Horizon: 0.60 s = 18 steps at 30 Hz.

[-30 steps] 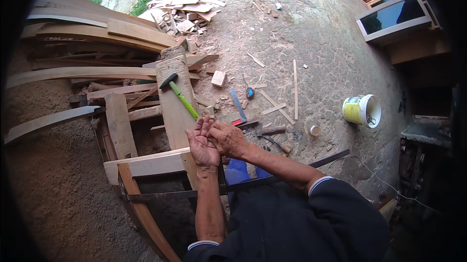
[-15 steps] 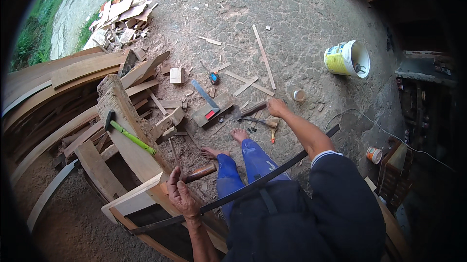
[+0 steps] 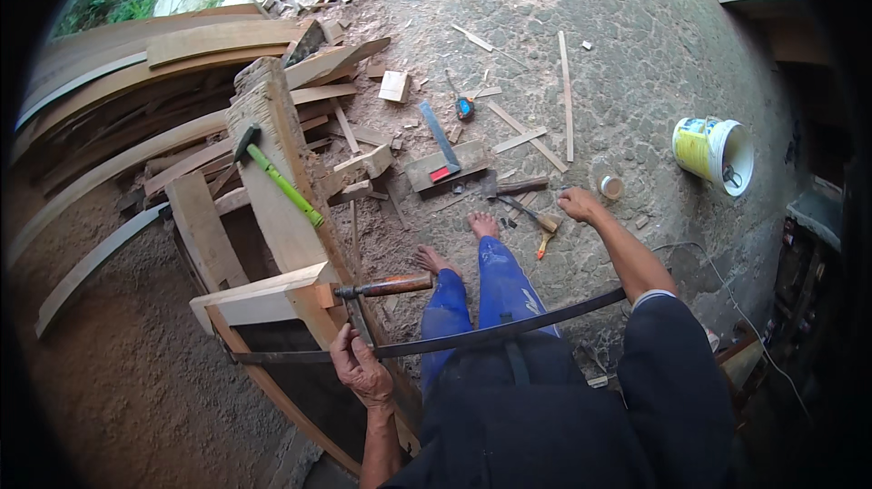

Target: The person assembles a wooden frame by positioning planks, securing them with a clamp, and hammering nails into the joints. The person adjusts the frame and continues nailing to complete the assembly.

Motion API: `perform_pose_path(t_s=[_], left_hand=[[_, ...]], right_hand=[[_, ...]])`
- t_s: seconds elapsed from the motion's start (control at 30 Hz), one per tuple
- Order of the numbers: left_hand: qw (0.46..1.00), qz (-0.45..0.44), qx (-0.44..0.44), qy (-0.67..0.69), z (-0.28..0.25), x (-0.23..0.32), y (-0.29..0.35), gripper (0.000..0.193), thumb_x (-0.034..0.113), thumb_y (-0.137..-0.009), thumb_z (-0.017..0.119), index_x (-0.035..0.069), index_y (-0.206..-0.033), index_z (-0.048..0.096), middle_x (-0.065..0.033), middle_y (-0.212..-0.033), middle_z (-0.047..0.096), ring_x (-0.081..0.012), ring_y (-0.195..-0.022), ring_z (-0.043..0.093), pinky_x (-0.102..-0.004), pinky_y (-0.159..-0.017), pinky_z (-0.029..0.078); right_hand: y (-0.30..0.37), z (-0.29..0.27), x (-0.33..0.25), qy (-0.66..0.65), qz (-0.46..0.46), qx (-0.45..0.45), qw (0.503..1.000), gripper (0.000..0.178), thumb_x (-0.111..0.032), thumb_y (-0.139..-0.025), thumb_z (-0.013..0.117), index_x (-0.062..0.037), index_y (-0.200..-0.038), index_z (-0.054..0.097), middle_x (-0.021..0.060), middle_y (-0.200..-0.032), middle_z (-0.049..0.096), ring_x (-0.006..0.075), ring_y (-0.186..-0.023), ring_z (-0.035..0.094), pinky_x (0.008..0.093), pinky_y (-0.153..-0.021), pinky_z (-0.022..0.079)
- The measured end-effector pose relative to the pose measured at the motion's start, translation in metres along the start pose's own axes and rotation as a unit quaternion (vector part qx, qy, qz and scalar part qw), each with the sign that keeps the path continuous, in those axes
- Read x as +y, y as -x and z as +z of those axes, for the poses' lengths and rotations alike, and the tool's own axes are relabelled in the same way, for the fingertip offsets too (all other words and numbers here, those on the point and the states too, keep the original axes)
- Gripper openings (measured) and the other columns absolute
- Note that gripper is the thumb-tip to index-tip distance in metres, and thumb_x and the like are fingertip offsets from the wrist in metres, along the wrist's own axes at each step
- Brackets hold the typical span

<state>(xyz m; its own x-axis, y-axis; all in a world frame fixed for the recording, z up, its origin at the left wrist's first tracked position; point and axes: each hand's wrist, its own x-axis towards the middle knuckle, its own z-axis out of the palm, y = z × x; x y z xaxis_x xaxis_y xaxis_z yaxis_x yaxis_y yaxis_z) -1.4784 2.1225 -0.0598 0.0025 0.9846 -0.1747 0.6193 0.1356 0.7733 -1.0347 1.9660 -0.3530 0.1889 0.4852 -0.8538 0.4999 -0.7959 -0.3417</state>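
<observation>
My left hand (image 3: pixel 365 378) is raised beside a wooden frame (image 3: pixel 313 312), thumb and fingers pinched together. Its fingertips meet at the lower part of a thin greyish piece; whether they grip it is hard to make out. Just above them, a tool with a brown wooden handle (image 3: pixel 400 285) and dark metal end lies against the frame's corner. A long dark bar (image 3: pixel 509 327) crosses my lap and runs over the frame. My right hand (image 3: pixel 579 205) has curled fingers and appears to hold nothing. To its left, a hatchet-like tool with a wooden handle (image 3: pixel 522 187) lies on the ground.
A green-handled hammer (image 3: pixel 286 185) rests on a thick plank. Near my feet lie a try square (image 3: pixel 440 139), a tape measure (image 3: pixel 465 108) and a brush (image 3: pixel 547 233). A white bucket (image 3: pixel 738 158) lies tipped at right. Stacked boards (image 3: pixel 218 42) fill the left.
My right hand has come off the hatchet-like tool's handle, and that tool has turned slightly. My left fingers have gone from stretched out to pinched. The whole view has shifted leftward.
</observation>
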Motion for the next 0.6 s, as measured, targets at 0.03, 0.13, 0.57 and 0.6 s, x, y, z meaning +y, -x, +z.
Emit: perform_pose_path(t_s=[0.03, 0.13, 0.57, 0.6], left_hand=[[0.997, -0.042, -0.022, 0.062, -0.007, -0.003, 0.016, 0.024, 0.017, -0.105, 0.054, 0.000, -0.119, 0.064, -0.0030, -0.092, 0.063, -0.0085, -0.080, 0.055, -0.0239, -0.070, 0.046], [0.970, -0.192, -0.117, 0.098, -0.021, -0.018, 0.068, 0.037, 0.030, -0.108, 0.051, 0.000, -0.098, 0.071, 0.0001, -0.075, 0.061, -0.0072, -0.068, 0.055, -0.0226, -0.062, 0.045], [0.692, -0.328, 0.060, 0.640, 0.019, -0.069, 0.035, 0.067, 0.062, -0.089, 0.067, 0.003, -0.119, 0.062, -0.0115, -0.109, 0.070, -0.0258, -0.095, 0.069, -0.0410, -0.087, 0.057], [0.685, -0.308, 0.063, 0.657, 0.026, -0.069, 0.030, 0.063, 0.061, -0.092, 0.065, 0.002, -0.113, 0.065, -0.0109, -0.097, 0.071, -0.0236, -0.085, 0.069, -0.0376, -0.079, 0.058]], right_hand=[[0.007, -0.006, -0.035, -0.047, -0.078, 0.008, 0.996, 0.039, -0.029, -0.094, 0.059, 0.0005, -0.116, 0.071, 0.0214, -0.111, 0.072, 0.0337, -0.100, 0.070, 0.0422, -0.087, 0.054], [0.040, -0.013, -0.141, -0.178, -0.188, -0.119, 0.959, 0.050, -0.042, -0.099, 0.056, -0.0015, -0.127, 0.066, 0.0138, -0.109, 0.072, 0.0218, -0.097, 0.067, 0.0371, -0.087, 0.052], [0.072, 0.034, -0.366, -0.241, -0.134, -0.663, 0.696, 0.079, -0.024, -0.094, 0.070, -0.0068, -0.158, 0.026, 0.0118, -0.084, 0.070, 0.0150, -0.050, 0.063, 0.0243, -0.041, 0.047], [0.076, 0.033, -0.365, -0.231, -0.150, -0.637, 0.720, 0.075, -0.022, -0.095, 0.069, -0.0069, -0.157, 0.029, 0.0041, -0.068, 0.060, 0.0120, -0.043, 0.052, 0.0253, -0.039, 0.041]])
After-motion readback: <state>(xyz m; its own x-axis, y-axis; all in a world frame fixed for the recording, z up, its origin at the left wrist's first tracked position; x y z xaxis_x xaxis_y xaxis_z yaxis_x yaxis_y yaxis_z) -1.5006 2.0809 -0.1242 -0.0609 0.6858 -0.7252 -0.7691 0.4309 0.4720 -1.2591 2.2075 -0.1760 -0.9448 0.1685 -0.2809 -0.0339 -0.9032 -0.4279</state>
